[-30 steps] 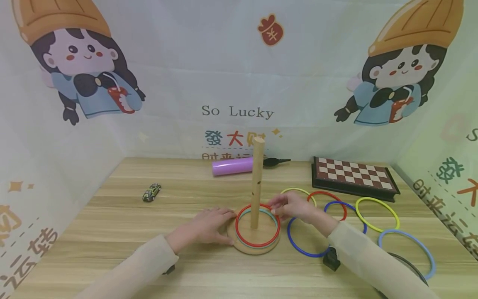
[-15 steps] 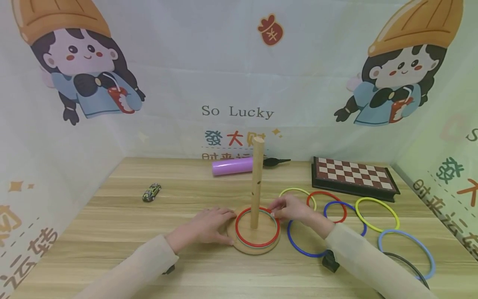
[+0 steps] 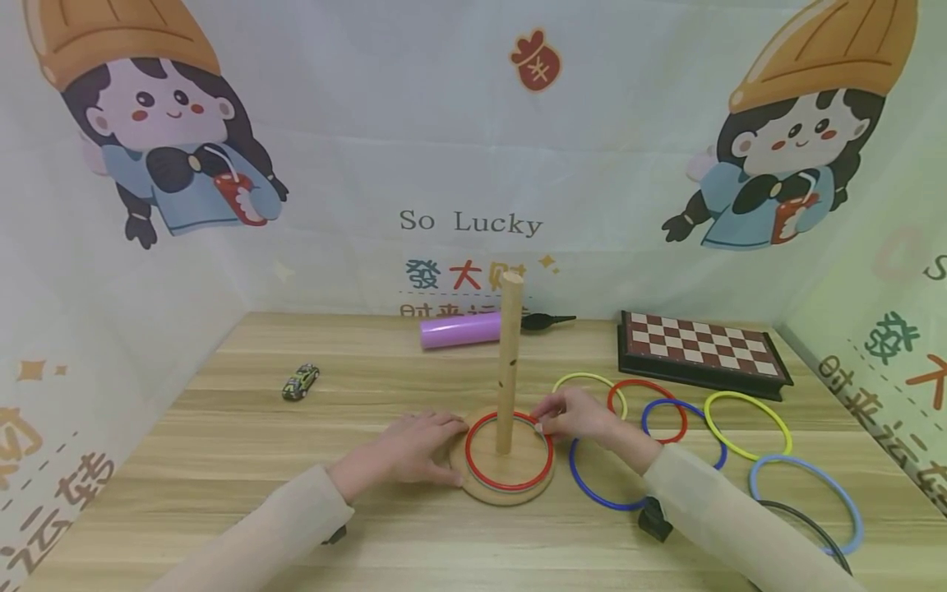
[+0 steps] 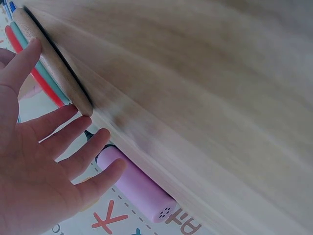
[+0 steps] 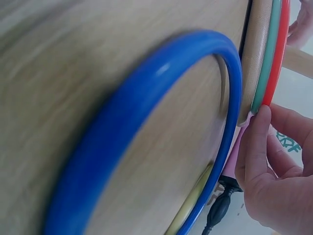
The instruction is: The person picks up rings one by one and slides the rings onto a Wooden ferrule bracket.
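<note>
A wooden peg (image 3: pixel 507 370) stands upright on a round wooden base (image 3: pixel 484 454). Around it, a teal ring (image 5: pixel 268 49) lies on the base with a red ring (image 5: pixel 279 49) stacked on top. My right hand (image 3: pixel 580 413) pinches the red ring's right side between thumb and index finger, low over the table. On the other side, my left hand (image 3: pixel 414 448) has its fingers spread, thumb and fingertips at the base's rim. The left wrist view shows that palm facing the base, holding nothing.
Right of the base lie several loose rings, including a blue ring (image 5: pixel 115 122) and a light blue ring (image 3: pixel 858 526). Behind are a checkered board (image 3: pixel 703 345) and a purple cylinder (image 3: pixel 460 330) with a black nozzle. A toy car (image 3: pixel 300 383) sits at left.
The red ring has come down slightly and now covers most of the teal ring in the head view. My right hand shifted a little left with it; my left hand stayed put.
</note>
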Demonstrator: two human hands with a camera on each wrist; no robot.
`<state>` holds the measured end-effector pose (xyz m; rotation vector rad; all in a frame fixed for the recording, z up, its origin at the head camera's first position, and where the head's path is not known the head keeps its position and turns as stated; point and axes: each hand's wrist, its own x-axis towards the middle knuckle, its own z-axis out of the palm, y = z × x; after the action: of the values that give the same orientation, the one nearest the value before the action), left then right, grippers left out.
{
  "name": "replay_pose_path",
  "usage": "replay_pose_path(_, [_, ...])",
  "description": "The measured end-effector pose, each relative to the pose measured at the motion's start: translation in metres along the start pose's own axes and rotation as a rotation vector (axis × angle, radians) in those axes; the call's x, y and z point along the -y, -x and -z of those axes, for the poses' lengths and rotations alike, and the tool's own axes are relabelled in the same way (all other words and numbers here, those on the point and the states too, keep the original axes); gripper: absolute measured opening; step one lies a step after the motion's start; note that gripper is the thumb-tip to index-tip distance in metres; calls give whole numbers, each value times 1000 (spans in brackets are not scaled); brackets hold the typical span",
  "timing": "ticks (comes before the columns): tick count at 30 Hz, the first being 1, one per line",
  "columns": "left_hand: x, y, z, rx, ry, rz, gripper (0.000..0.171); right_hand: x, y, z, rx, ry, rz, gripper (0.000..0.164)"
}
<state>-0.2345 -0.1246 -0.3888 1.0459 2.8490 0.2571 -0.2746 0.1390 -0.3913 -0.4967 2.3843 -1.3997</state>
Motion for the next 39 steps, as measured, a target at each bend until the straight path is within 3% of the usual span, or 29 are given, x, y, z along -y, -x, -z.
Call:
replay_pose_path(6, [0, -1, -1, 2, 3, 4, 72, 3, 5, 13, -29, -9, 17, 25])
replay_pose_path(14, [0, 0, -1, -3, 16, 6, 73, 6, 26, 57, -58, 12, 69, 32])
replay_pose_path(18, [0, 0, -1, -7, 17, 8, 72, 1, 38, 77, -68, 81, 95, 33])
replay_pose_path(23, [0, 0, 0, -12, 27, 5, 72, -14, 51, 95, -52, 92, 102, 35])
replay_pose_path(30, [-2, 0, 1, -12, 16, 7, 71, -30, 61, 104, -12, 101, 92, 33])
replay_pose_path(39, [-3, 1, 3, -8, 18, 6, 71, -38, 59, 95, 5, 161, 141, 31])
